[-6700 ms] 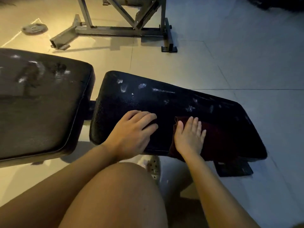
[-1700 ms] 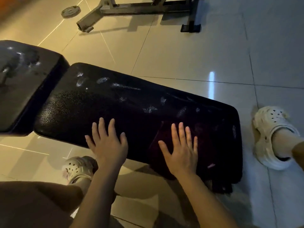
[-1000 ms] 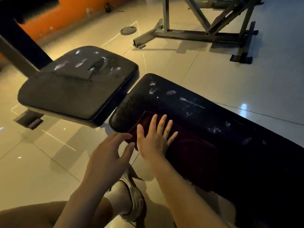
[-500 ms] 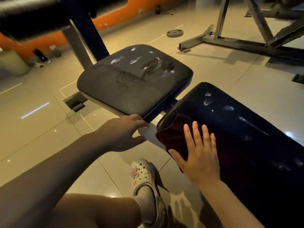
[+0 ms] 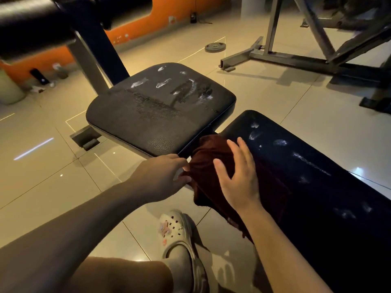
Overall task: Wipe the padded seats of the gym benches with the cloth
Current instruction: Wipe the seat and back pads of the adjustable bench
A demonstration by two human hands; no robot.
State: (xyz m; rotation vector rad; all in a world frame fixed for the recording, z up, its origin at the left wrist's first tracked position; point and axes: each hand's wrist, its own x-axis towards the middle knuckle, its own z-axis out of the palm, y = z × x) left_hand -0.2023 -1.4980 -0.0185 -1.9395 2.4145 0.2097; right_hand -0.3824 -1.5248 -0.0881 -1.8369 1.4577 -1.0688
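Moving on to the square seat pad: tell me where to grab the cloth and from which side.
Grip the bunched edge of the cloth hanging off the long pad's end, coming from the left with the left hand, already touching it. The right hand pins the rest flat.

Maroon cloth (image 5: 208,166) draped over bench-pad (image 5: 317,187) end

Bare tiled floor (image 5: 53,166): open at 9 o'clock. Seat pad (image 5: 160,106): blocks 12 o'clock. Long pad (image 5: 317,187): fills 3 o'clock. Metal frame (image 5: 296,56): 1 o'clock, well apart. Padded roller (image 5: 53,22): overhead, 11 o'clock.
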